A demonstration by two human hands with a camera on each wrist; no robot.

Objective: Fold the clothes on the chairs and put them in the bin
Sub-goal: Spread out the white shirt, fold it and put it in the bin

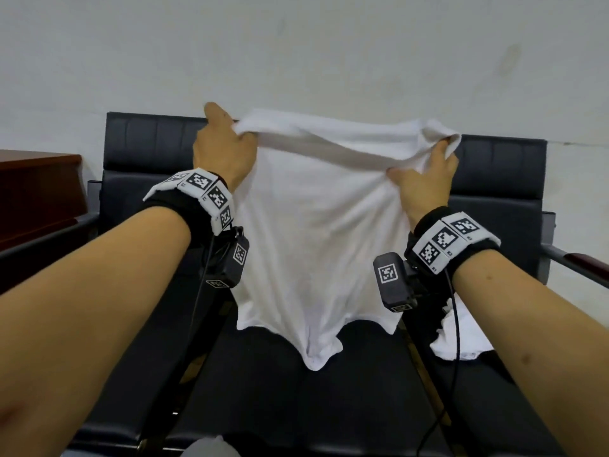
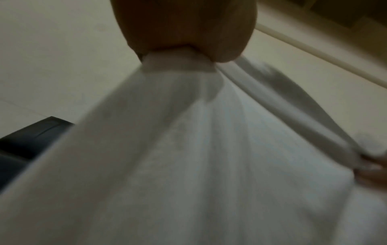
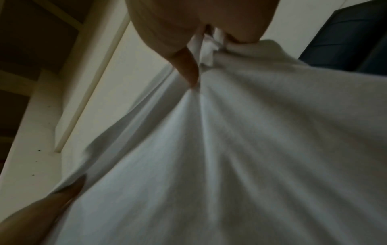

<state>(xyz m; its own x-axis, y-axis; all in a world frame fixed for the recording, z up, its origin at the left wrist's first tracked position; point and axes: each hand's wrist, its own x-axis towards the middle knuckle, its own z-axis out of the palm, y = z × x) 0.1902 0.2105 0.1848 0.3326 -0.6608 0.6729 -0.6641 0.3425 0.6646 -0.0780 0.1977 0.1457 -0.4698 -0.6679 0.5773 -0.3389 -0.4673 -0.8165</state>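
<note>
The left hand (image 1: 224, 150) is closed around the upper left corner of a white garment (image 1: 316, 225), its fingers curled over a bunched fold of cloth; the left wrist view shows the fabric gathered tight and coming out from under the fist (image 2: 184, 29). The right hand (image 1: 428, 179) pinches the upper right corner, thumb pressed along the near face of the cloth and fingers wrapped behind it; in the right wrist view a thumb (image 3: 188, 69) lies against a knot of crumpled folds. Between the two hands the top edge runs as a slightly sagging, rolled band. The garment is soft, thin knit, hanging in long creases that fan down from each grip to an uneven, scalloped lower hem, which hangs over the dark seat (image 1: 263, 390) of the black chairs (image 1: 155, 143); whether it touches the seat cannot be told. The chairs have padded, panelled backs and metal armrests (image 1: 560, 255), standing side by side against a plain pale wall (image 1: 296, 44). On the right-hand seat lies a second white cloth (image 1: 461, 338), crumpled. A reddish wooden cabinet (image 1: 39, 192) stands to the left of the chairs.
</note>
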